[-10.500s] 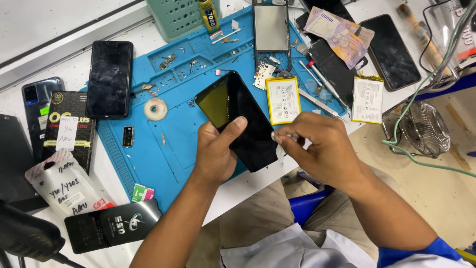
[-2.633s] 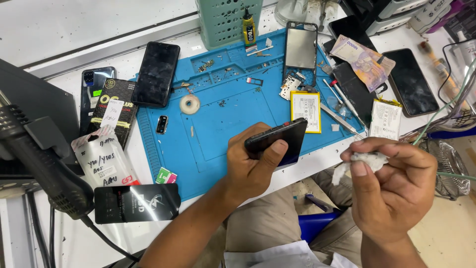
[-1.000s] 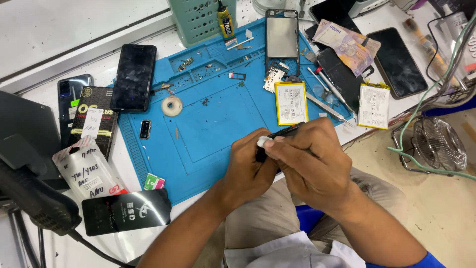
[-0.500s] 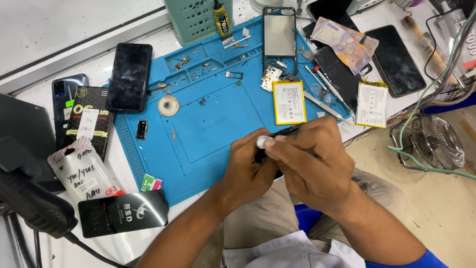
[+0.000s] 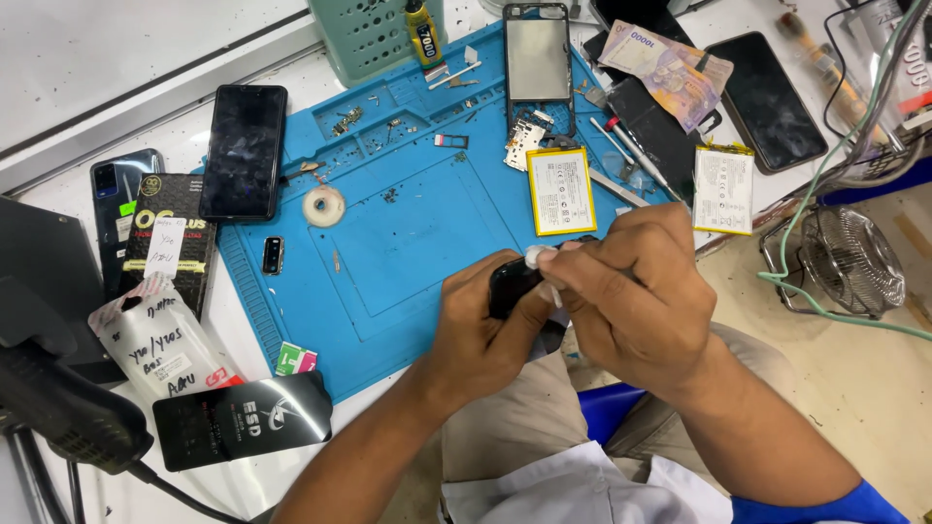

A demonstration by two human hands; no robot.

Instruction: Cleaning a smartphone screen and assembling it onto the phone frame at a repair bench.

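Left hand point(image 5: 485, 335) grip closed round black phone point(image 5: 513, 281); right hand point(image 5: 636, 291) grip pinches white wipe point(image 5: 537, 257) against phone edge. Wiping underway; phone frame point(image 5: 537, 58), batteries beyond grip on mat, unassembled.

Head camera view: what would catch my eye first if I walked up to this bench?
Most likely the two hands at the near edge: the left hand grips a dark phone while the right hand presses a white wad on it. Behind them lies a blue mat strewn with small parts and a yellow-edged battery. Banknotes lie at the far right.
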